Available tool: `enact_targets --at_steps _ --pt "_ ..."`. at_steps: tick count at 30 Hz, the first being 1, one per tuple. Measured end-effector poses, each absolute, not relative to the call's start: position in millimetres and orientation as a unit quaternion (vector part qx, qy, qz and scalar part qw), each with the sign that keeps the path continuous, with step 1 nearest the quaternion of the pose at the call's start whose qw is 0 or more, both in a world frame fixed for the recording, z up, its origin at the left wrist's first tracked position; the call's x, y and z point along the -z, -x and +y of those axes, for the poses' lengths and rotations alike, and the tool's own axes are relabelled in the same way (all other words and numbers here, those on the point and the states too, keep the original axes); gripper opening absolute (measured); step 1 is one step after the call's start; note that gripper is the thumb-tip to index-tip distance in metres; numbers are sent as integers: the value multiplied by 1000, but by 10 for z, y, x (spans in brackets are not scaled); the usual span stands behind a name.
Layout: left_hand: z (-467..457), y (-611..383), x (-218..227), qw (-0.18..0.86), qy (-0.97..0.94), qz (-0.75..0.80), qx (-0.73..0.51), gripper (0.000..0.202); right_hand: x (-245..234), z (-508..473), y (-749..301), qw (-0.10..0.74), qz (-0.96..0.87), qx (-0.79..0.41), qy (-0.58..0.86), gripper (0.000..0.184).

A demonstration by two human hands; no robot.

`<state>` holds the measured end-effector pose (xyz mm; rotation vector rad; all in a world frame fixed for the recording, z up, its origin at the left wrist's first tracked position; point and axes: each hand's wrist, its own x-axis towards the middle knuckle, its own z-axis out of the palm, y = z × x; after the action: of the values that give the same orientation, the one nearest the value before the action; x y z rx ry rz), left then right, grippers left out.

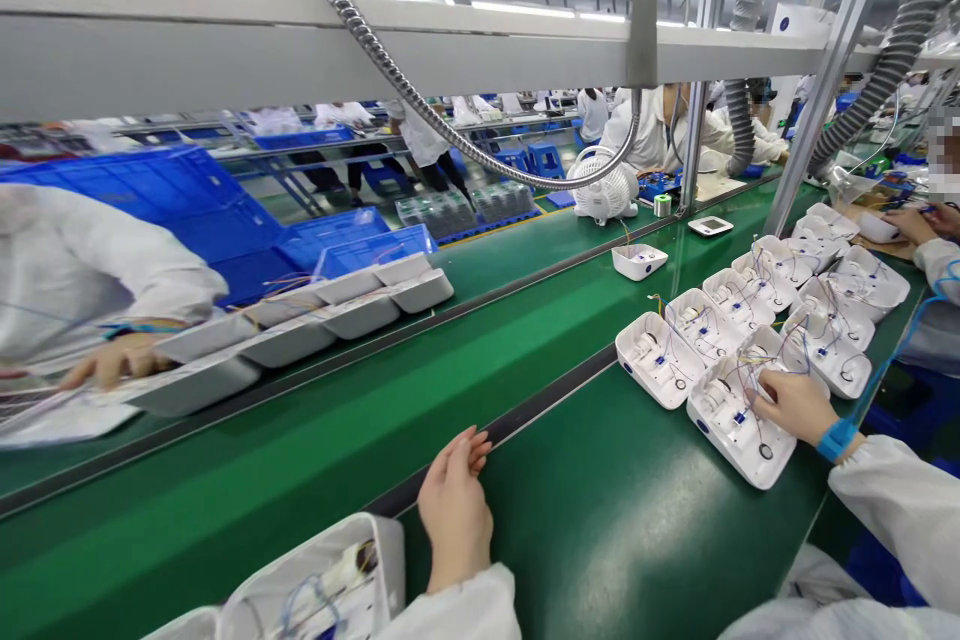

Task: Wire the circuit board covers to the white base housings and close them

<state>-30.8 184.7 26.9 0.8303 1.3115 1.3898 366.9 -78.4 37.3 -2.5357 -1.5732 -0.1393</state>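
Observation:
My right hand (799,405) reaches into a white plastic housing (739,445) on the green bench, its fingers bent together beside thin wires and a small blue connector. Whatever the fingertips pinch is hidden. A blue strap (838,440) circles that wrist. My left hand (456,505) hovers over the dark belt edge, with fingers curled together and nothing visible in them. Just left of it, at the bottom, is another white housing (390,560) with a cylindrical part and wires inside. Several more wired housings (660,360) crowd around my right hand.
A green conveyor (322,420) runs diagonally past the bench, carrying a small white housing (639,262). Across it, a co-worker's hand (120,360) is near stacked white housings (292,345). At right, another person's hands (919,220) work. A white fan (602,188) and metal post (832,70) stand beyond.

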Motion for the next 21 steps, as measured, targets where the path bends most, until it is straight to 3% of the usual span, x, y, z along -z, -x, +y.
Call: enact_targets --at_steps 7,14,18,21 --pt "1807 289 -319 515 -361 548 -552 42 -459 -706 -3673 68 -530 17 845 28" --pt "1800 285 -312 504 -385 553 -540 48 -867 -745 -3602 30 -555 16 831 26" --pt "1796 289 -308 500 -393 552 -539 50 -1084 -616 -3461 122 -550 136 815 30" --pt "1792 287 -305 497 -394 554 -538 51 -995 -431 -3342 206 -569 188 774 27"
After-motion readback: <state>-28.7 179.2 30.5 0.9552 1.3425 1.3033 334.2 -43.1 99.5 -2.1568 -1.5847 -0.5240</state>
